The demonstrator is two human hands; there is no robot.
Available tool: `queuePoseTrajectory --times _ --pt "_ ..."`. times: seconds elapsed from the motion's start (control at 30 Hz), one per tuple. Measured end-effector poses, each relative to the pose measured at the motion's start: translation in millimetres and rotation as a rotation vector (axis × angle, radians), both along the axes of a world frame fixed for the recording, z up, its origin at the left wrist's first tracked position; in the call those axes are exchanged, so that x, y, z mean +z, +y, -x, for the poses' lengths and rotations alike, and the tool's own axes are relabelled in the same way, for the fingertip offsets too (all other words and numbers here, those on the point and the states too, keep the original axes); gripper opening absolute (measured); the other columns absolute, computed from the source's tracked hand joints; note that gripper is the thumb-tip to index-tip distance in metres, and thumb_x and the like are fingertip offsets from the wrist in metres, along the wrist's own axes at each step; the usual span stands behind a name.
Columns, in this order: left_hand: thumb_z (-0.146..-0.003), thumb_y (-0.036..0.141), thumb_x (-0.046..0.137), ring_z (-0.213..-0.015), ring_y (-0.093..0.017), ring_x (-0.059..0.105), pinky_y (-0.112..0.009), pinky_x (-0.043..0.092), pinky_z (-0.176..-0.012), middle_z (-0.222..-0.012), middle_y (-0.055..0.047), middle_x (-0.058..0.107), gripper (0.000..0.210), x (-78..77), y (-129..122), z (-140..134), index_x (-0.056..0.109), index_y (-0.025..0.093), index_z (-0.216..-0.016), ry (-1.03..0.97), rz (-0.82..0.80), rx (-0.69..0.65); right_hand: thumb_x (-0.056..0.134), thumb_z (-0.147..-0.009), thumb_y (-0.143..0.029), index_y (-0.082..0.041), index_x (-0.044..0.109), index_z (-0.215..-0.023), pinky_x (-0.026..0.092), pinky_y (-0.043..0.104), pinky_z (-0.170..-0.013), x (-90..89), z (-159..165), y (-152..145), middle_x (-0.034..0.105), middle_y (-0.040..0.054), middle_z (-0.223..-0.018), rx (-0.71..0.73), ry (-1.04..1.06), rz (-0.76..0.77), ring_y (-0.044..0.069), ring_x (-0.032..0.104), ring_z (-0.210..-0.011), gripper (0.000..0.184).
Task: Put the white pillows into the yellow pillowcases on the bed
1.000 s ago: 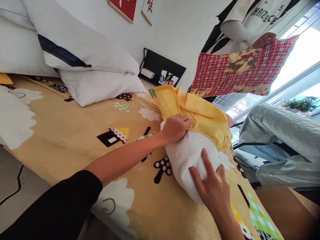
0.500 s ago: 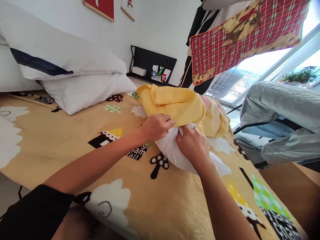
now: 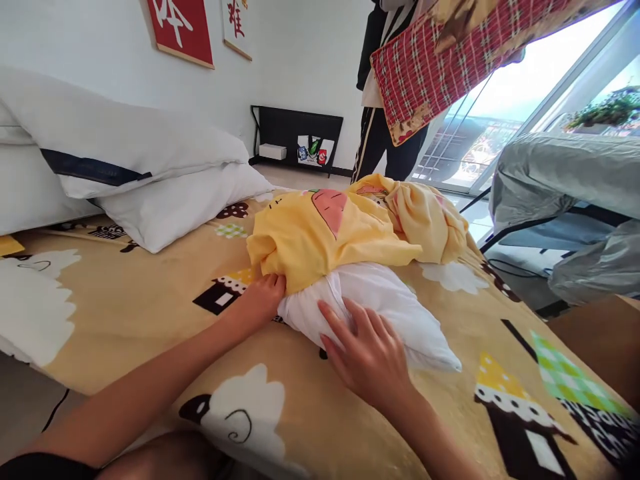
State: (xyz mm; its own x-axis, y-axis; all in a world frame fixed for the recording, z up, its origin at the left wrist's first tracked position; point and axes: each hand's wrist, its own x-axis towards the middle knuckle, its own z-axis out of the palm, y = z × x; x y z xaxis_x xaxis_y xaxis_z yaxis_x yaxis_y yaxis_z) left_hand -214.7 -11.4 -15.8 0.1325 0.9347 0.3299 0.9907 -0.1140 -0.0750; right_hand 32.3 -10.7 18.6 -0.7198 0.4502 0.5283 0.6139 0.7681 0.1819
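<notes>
A white pillow (image 3: 390,307) lies on the bed, its far part covered by a yellow pillowcase (image 3: 300,230) with a pink strawberry-like print. My left hand (image 3: 265,297) is closed on the pillowcase's near left edge, at the pillow's corner. Resting on the pillow, my right hand (image 3: 367,347) has its fingers spread and grips nothing. How far the pillow goes inside the case is hidden under the cloth.
White pillows (image 3: 165,147) are stacked at the left. Bunched pale yellow cloth (image 3: 427,217) lies beyond the pillowcase. A person (image 3: 393,133) stands behind the bed near a red plaid cloth (image 3: 440,73). A cardboard box (image 3: 600,340) is at the right.
My right hand has let go of the bunched white pillow and opened over it. The pillowcase has dropped flatter, showing its print. My left hand has moved left and nearer with its edge.
</notes>
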Motion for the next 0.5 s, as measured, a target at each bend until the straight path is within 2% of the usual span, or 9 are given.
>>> queuePoseTrajectory --times 0.1,0.2,0.3,0.37,0.4,0.47,0.5 --pt "-0.077 -0.004 0.042 -0.085 -0.029 0.065 -0.037 0.053 -0.068 -0.088 -0.016 0.064 0.031 6.0 -1 -5 0.060 0.009 -0.097 -0.016 0.051 0.023 0.050 -0.089 -0.031 -0.039 0.045 -0.138 0.041 0.042 -0.092 -8.2 -35 -7 0.053 0.0060 -0.135 -0.112 0.118 -0.020 0.025 0.056 -0.110 0.049" --pt "-0.079 0.000 0.044 -0.080 -0.029 0.066 -0.039 0.052 -0.070 -0.086 -0.017 0.066 0.026 5.2 -1 -2 0.064 0.009 -0.093 -0.074 0.092 0.065 0.054 -0.086 -0.030 -0.038 0.034 -0.143 0.038 0.049 -0.098 -32.2 -83 -1 0.058 0.0076 -0.128 -0.304 0.285 -0.070 0.028 0.057 -0.112 0.061" --pt "-0.080 0.004 0.046 -0.085 -0.032 0.065 -0.046 0.049 -0.083 -0.084 -0.021 0.067 0.022 -3.5 0 3 0.068 0.008 -0.078 -0.132 0.079 0.099 0.055 -0.083 -0.036 -0.027 0.020 -0.149 0.038 0.052 -0.097 -61.0 -120 23 0.055 0.0140 -0.131 -0.245 0.369 -0.043 0.033 0.054 -0.117 0.075" --pt "-0.079 0.005 0.046 -0.092 -0.034 0.063 -0.051 0.045 -0.088 -0.087 -0.024 0.067 0.023 -9.9 2 4 0.068 0.008 -0.073 -0.228 0.054 0.102 0.054 -0.083 -0.042 -0.021 0.021 -0.149 0.039 0.052 -0.097 -66.5 -127 43 0.048 0.0179 -0.139 -0.185 0.456 0.138 0.034 0.049 -0.123 0.077" --pt "-0.079 0.004 0.045 -0.093 -0.034 0.063 -0.051 0.046 -0.087 -0.088 -0.024 0.067 0.024 -12.7 3 4 0.068 0.008 -0.073 -0.288 0.048 0.103 0.052 -0.084 -0.045 -0.019 0.025 -0.147 0.040 0.049 -0.097 -62.6 -123 52 0.045 0.0185 -0.141 -0.162 0.524 0.267 0.032 0.048 -0.125 0.074" --pt "-0.076 0.002 0.045 -0.086 -0.032 0.065 -0.046 0.050 -0.078 -0.085 -0.023 0.068 0.025 -17.6 7 3 0.068 0.008 -0.071 -0.399 0.053 0.107 0.039 -0.090 -0.047 -0.016 0.035 -0.141 0.044 0.042 -0.095 -42.4 -101 66 0.049 0.0181 -0.138 -0.106 0.634 0.532 0.028 0.050 -0.124 0.060" --pt "-0.075 0.000 0.045 -0.080 -0.030 0.066 -0.041 0.051 -0.072 -0.082 -0.022 0.068 0.025 -19.6 8 2 0.068 0.008 -0.070 -0.440 0.053 0.104 0.027 -0.093 -0.044 -0.014 0.040 -0.136 0.046 0.039 -0.092 -28.0 -84 70 0.054 0.0180 -0.133 -0.088 0.655 0.606 0.025 0.054 -0.120 0.054"
